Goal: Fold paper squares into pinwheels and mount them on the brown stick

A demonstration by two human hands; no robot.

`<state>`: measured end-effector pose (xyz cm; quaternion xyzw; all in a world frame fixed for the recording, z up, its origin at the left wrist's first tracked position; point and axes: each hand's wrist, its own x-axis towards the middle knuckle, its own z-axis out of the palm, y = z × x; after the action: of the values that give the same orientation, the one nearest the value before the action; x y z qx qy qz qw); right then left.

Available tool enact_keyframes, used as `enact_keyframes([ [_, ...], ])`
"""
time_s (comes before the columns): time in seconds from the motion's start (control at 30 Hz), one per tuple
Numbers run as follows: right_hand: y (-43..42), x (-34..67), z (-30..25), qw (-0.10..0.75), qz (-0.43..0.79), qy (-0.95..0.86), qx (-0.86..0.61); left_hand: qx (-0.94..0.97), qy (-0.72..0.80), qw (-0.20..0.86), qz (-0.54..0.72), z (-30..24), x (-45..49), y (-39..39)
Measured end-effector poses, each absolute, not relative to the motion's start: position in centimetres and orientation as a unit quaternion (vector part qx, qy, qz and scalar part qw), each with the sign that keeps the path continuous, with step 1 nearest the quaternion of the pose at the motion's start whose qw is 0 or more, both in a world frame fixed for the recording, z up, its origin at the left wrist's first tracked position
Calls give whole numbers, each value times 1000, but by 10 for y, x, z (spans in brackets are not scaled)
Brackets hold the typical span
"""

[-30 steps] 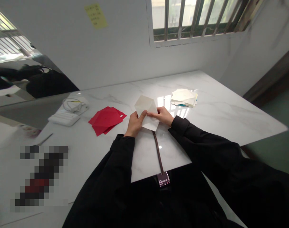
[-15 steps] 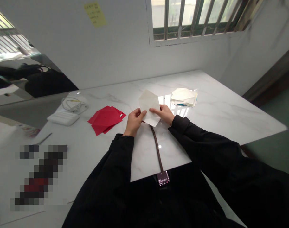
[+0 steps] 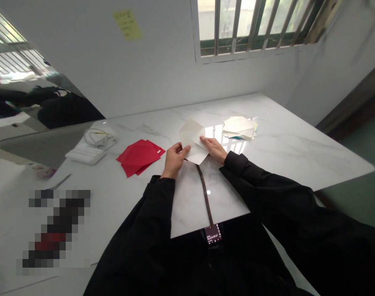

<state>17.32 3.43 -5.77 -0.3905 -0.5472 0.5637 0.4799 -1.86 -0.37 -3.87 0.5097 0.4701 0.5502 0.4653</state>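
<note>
A cream paper sheet point(image 3: 192, 137), partly folded, is held just above the white marble table point(image 3: 267, 156) between both hands. My left hand point(image 3: 174, 159) pinches its lower left edge with thumb and fingers closed. My right hand point(image 3: 214, 148) grips its right side, fingers pressed on the fold. Both arms wear black sleeves. A dark strap point(image 3: 205, 193) runs from under the paper toward my body and ends in a small tag point(image 3: 212, 233).
Several red paper sheets point(image 3: 140, 155) lie left of my hands. A stack of cream sheets point(image 3: 239, 127) sits at the right rear. A white flat box point(image 3: 85, 155) and a coiled white cable point(image 3: 98, 137) lie at the far left. A barred window is in the wall behind.
The cream paper has been turned and folded further; its upper flap now leans toward my right hand, whose fingers have slid up along the fold. The hands stay in the same spot.
</note>
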Motion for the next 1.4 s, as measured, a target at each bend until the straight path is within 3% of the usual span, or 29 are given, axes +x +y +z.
enact_keyframes([
  [1.4,31,177,-52,468,490,-592,-437,556,477,458,504,-26,-15,-13],
])
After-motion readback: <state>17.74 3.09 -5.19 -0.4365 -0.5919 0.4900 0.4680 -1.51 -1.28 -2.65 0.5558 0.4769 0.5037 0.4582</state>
